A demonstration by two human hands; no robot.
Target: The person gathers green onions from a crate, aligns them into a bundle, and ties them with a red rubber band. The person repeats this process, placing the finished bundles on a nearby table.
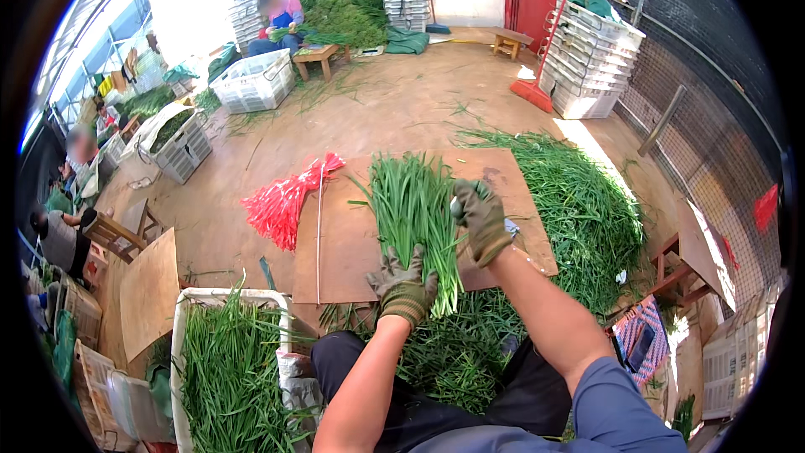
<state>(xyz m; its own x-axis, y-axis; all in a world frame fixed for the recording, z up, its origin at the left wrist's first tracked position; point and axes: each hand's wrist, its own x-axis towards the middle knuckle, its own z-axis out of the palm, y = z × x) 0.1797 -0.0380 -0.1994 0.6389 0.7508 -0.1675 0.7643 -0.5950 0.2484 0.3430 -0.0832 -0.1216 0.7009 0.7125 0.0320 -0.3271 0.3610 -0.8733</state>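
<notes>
A thick bundle of long green leafy stalks (409, 198) lies on a brown board (352, 233), its pale ends towards me. My left hand (404, 286), in an olive glove, rests on the lower part of the bundle with its fingers spread. Just right of the bundle, my gloved right hand (479, 217) is curled around a small, partly hidden object that looks pale. A thin white rod (319, 233) lies along the board's left part, beside a bunch of red plastic strips (286, 201). A small bluish item (511, 226) shows behind my right wrist.
Loose greens (572, 207) are heaped right of the board, with more between my legs. A white crate of greens (181, 340) stands at lower left. Beyond are a red broom (533, 93), stacked white crates (591, 56) and a seated co-worker (280, 19); other people sit at far left.
</notes>
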